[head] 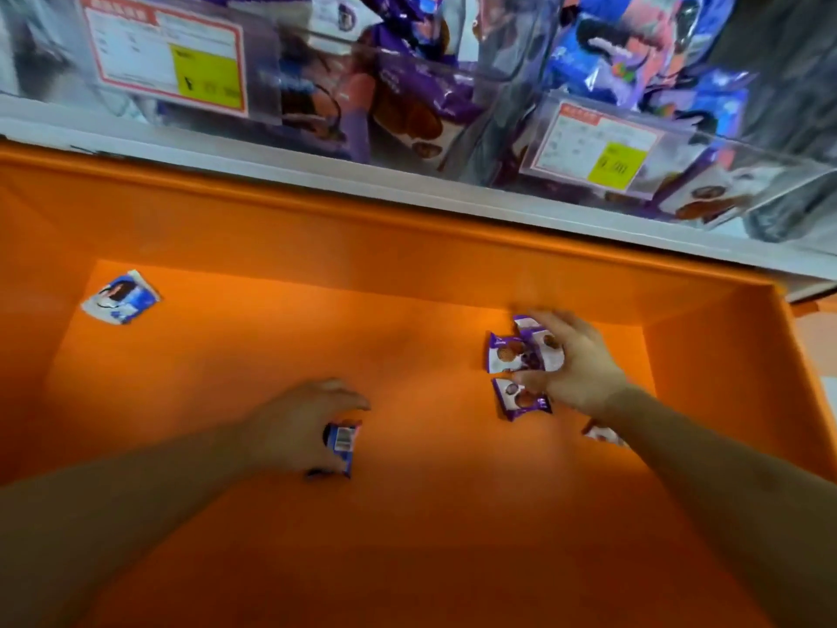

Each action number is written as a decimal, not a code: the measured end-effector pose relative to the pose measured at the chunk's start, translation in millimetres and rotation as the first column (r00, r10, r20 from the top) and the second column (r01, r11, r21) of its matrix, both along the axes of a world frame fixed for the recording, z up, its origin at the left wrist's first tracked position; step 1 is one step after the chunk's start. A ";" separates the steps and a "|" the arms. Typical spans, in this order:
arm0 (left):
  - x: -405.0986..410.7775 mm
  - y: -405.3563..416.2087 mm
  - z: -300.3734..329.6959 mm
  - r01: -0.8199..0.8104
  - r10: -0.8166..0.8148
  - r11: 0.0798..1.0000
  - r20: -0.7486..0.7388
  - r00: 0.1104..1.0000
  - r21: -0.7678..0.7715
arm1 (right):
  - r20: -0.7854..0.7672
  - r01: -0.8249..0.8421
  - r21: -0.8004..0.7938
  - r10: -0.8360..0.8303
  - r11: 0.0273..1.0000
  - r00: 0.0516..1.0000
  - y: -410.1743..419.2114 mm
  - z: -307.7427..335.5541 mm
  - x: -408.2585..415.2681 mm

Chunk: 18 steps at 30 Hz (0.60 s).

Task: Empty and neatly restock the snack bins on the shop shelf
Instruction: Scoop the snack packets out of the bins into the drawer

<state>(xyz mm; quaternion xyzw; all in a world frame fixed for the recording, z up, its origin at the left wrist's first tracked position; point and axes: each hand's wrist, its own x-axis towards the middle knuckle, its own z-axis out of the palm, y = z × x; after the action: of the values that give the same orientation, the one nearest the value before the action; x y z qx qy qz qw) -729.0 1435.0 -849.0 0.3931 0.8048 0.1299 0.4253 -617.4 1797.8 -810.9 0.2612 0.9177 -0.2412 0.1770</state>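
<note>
An orange crate filled most of the view, its floor holding a few loose snack packs. Above it ran the white shelf edge, w/ clear bins of purple and blue packs behind two price tags.

Both arms reached down into the crate. The right hand had fingers curled over two purple packs near the far right of the floor, gripping them – a third purple pack lay just below, touching the thumb or nearly so; blur made that hard to tell. Another pack peeked out from under the right forearm.

The left hand was curled round a small blue pack at mid-floor, barcode side up.

One blue-and-white pack lay alone in the far left corner – well apart from both hands.
</note>
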 end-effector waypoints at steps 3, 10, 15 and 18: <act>-0.5 -8.1 -10.7 0.035 -0.035 0.999 0.011 0.999 -0.020 | -0.084 -0.113 -0.060 0.108 0.992 0.991 -32.9 -10.1 -18.1; -17.4 -27.4 -29.6 -0.001 0.000 1.000 -0.122 0.992 -0.007 | -0.096 -0.248 -0.169 0.234 0.954 0.968 -111.7 -24.6 -40.2; -54.2 -49.2 -32.6 -0.315 0.326 0.945 -0.266 0.907 0.084 | -0.059 -0.339 -0.168 0.334 0.926 0.941 -156.3 -24.6 -48.0; -75.9 -45.4 -35.9 -0.582 0.607 0.794 -0.275 0.745 0.176 | -0.037 -0.349 -0.148 0.347 0.925 0.937 -173.8 -23.5 -55.2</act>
<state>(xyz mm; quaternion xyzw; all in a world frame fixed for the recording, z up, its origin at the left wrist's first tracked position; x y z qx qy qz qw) -804.9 1389.6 -884.9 0.1480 0.9396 0.2252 0.2109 -672.6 1624.1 -834.4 0.0788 0.9292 -0.2769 0.2315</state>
